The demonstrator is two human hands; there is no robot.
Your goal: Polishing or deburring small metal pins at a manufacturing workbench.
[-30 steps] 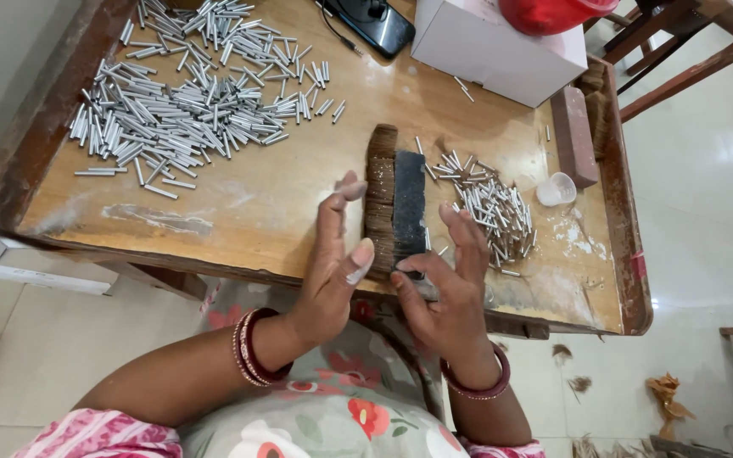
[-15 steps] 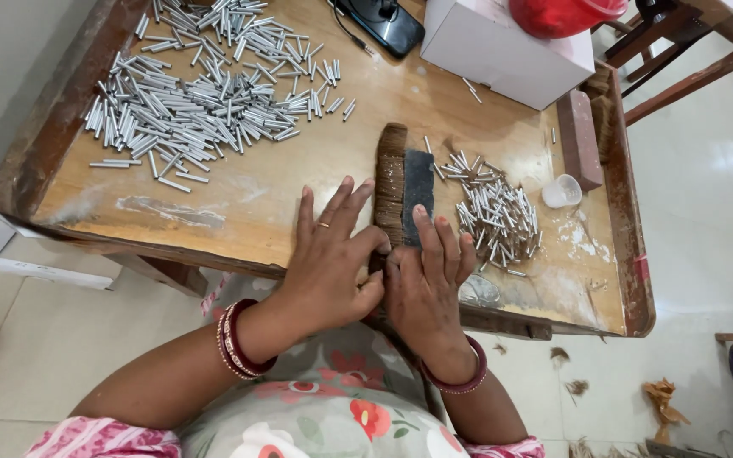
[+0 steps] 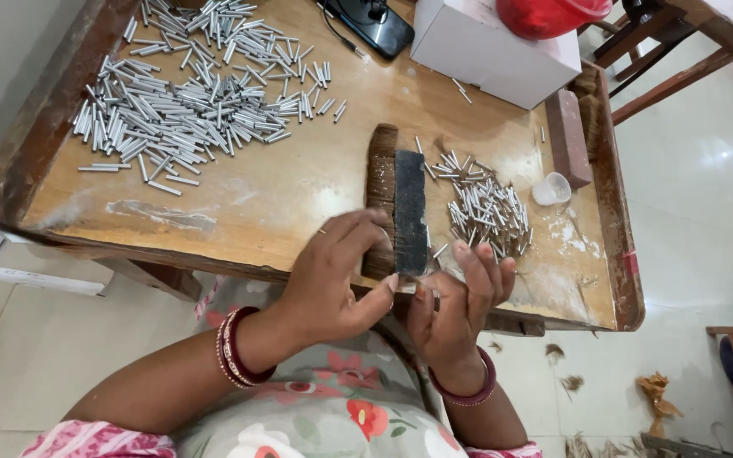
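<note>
My left hand (image 3: pixel 332 276) and my right hand (image 3: pixel 456 293) meet at the near edge of a wooden table (image 3: pixel 290 195). Both close around the near end of a long brown bristle brush (image 3: pixel 381 182) with a dark strip (image 3: pixel 410 208) along it. My left thumb and my right fingers pinch something small and thin between them; I cannot tell what it is. A small heap of short silver metal tubes (image 3: pixel 485 208) lies just right of the brush. A far larger heap of silver tubes (image 3: pixel 193 102) covers the table's far left.
A white box (image 3: pixel 489 47) with a red bowl (image 3: pixel 549 13) on it stands at the back. A black phone (image 3: pixel 375 25) lies next to it. A reddish block (image 3: pixel 568 136) and a small clear cup (image 3: pixel 551 188) sit by the right rim. Scraps litter the floor (image 3: pixel 655 394).
Both hands have slid back toward me along the brush to its near end. My left hand has turned from flat on the table to curled, thumb meeting my right fingers.
</note>
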